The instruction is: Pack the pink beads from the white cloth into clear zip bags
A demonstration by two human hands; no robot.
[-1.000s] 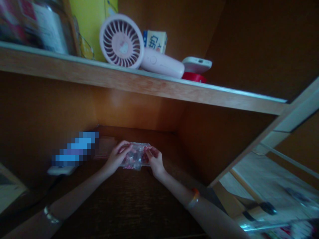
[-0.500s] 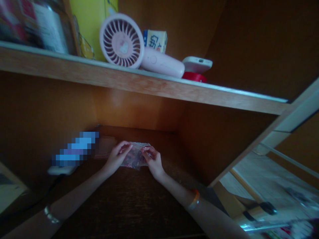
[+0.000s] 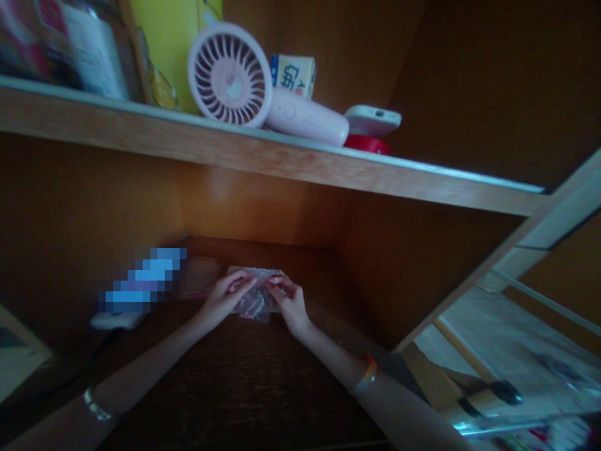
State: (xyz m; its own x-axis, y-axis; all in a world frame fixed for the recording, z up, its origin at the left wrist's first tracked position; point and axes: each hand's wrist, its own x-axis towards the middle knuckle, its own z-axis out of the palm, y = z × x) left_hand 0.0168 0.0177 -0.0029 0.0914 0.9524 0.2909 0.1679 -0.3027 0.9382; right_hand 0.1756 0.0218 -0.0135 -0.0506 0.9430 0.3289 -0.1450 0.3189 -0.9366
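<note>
A small clear plastic bag (image 3: 256, 305) is held up between both hands over the dark wooden desk (image 3: 253, 388). Small pinkish and pale items show through its film, too blurred to name. My left hand (image 3: 228, 293) pinches the bag near the middle of its upper edge, thumb and fingertips together. On the other side, my right hand (image 3: 290, 300) grips the same upper edge with its thumb and index finger, close to the left fingertips. Left of my left hand, a flat, pale translucent packet (image 3: 200, 277) lies on the desk.
A device with a blurred-out screen (image 3: 145, 282) leans at the left above a white base (image 3: 115, 321) with a cable. Overhead, a shelf edge (image 3: 282, 160) crosses the view, bearing a pink handheld fan (image 3: 230, 78), a small carton (image 3: 295, 74), a white phone-like device (image 3: 373, 119) and a red round object (image 3: 366, 145).
My left hand has slid right along the bag's top edge, nearer to my right hand. More of the bag's left corner now shows. My right hand has barely moved.
</note>
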